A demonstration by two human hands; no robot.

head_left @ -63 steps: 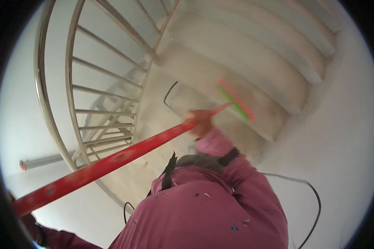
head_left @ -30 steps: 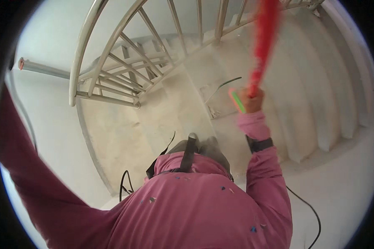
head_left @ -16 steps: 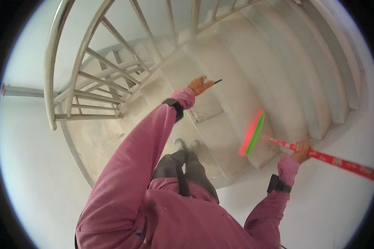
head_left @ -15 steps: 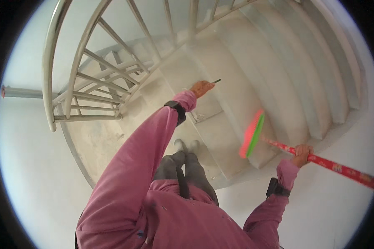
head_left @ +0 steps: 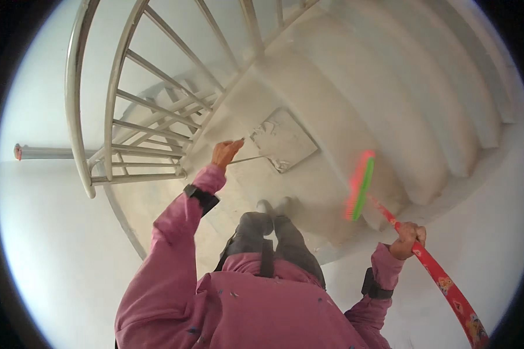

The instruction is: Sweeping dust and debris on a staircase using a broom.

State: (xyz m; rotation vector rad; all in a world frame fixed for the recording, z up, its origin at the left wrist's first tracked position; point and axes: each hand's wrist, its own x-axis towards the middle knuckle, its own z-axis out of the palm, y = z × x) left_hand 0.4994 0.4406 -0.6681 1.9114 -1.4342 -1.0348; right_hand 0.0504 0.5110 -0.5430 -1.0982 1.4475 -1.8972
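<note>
Nearest the camera, the person's pink sweatshirt (head_left: 256,308) fills the lower middle of the view, with dark trousers and grey shoes (head_left: 275,205) planted on a pale stair tread (head_left: 308,186). The right hand (head_left: 407,239) is wrapped fully around the red broom handle (head_left: 442,279), fingers curled shut on it, close to where the handle meets the head. The broom head (head_left: 360,185), pink and green bristles, hangs just off the tread edge to the right of the feet, tilted nearly upright. Farther out, the left hand (head_left: 225,153) is closed on the thin handle of a grey dustpan (head_left: 280,141), whose flat pan lies on the next tread up and holds some pale debris. Dustpan and broom head sit well apart.

To do this step well, it seems best to press the dustpan's front lip flat against the tread so no gap lets dust slip beneath, and to bring the bristles down to the surface before drawing them toward the pan in short strokes. A grip lower on the handle, as now, likely gives good one-handed control. Footing deserves care on the curved, dusty steps. Beyond, the steel railing (head_left: 108,104) curves along the left, and further pale steps (head_left: 425,104) rise at the upper right.
</note>
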